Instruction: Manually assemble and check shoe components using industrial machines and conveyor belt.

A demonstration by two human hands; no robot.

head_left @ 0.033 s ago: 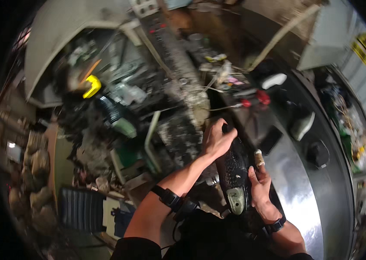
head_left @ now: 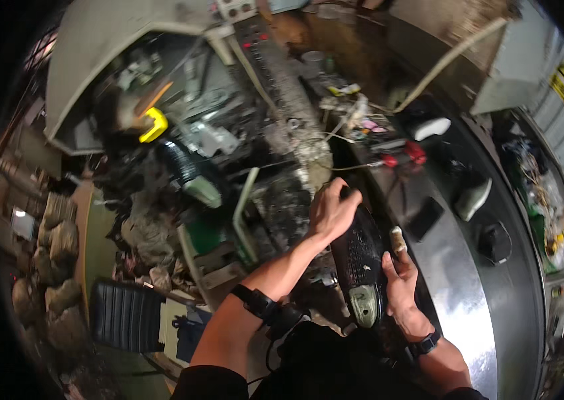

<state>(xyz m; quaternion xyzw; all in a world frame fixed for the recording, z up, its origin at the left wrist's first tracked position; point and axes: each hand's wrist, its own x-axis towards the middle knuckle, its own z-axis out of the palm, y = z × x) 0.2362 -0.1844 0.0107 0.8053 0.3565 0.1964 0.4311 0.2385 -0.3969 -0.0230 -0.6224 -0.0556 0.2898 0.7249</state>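
Observation:
A black textured shoe upper is stretched over a green shoe last, its bare green end toward me. My left hand curls round the far end of the upper; some of its fingertips are hidden. Against the right side of the upper, my right hand has thumb and forefinger apart, the forefinger stretched out with a pale wrap on its tip. Its other fingers are mostly out of sight. To the left, another black upper on a green last sits in the machine beside a yellow part.
A shiny metal ledge runs along my right, with a dark phone-like slab on it. Beyond lies a dark belt carrying a pale shoe piece. A red-handled tool lies ahead. A black chair stands at left.
The background has shifted slightly right in view. Both hands and the shoe upper stay almost where they were, with the same hold.

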